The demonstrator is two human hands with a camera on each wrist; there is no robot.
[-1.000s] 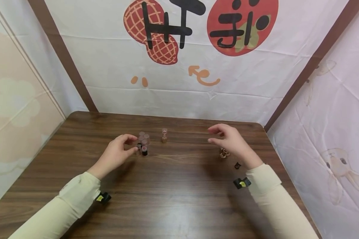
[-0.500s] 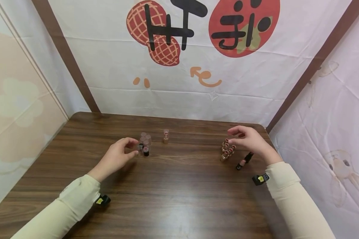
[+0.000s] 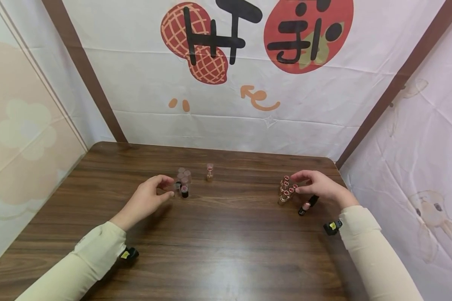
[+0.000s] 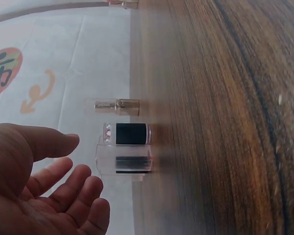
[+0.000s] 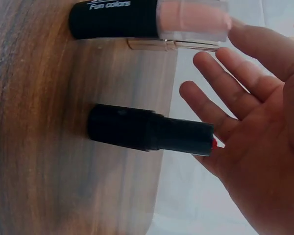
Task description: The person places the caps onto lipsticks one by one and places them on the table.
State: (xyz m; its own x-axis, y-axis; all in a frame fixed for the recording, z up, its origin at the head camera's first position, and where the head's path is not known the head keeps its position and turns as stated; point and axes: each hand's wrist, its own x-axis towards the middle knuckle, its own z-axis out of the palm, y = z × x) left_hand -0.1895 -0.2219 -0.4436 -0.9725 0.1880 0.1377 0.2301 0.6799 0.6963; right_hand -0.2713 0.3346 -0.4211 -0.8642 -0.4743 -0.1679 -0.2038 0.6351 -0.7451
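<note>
My left hand [image 3: 152,193] has its thumb and fingers parted beside a cluster of clear-capped lipsticks [image 3: 184,190]. In the left wrist view, a black-based lipstick [image 4: 131,133] stands upright by a clear cylinder [image 4: 125,159], both past the fingertips. My right hand [image 3: 318,186] hovers at a group of gold lipsticks [image 3: 284,194], its thumb and index finger apart at the rightmost one. Close below it stand a black lipstick tube with a red tip [image 5: 152,129] and a black-and-pink lipstick [image 5: 117,19] lettered "Fun colors". The right fingers look loosely spread in the right wrist view.
A single gold lipstick with a clear cap [image 3: 209,172] stands between the two groups, towards the back of the brown wooden table [image 3: 226,234]. A printed fabric wall [image 3: 218,125] rises behind the far edge, with more fabric on both sides.
My right hand has moved right and then lowered, uncovering the gold lipsticks and the two black-based ones. My left hand has stayed nearly still.
</note>
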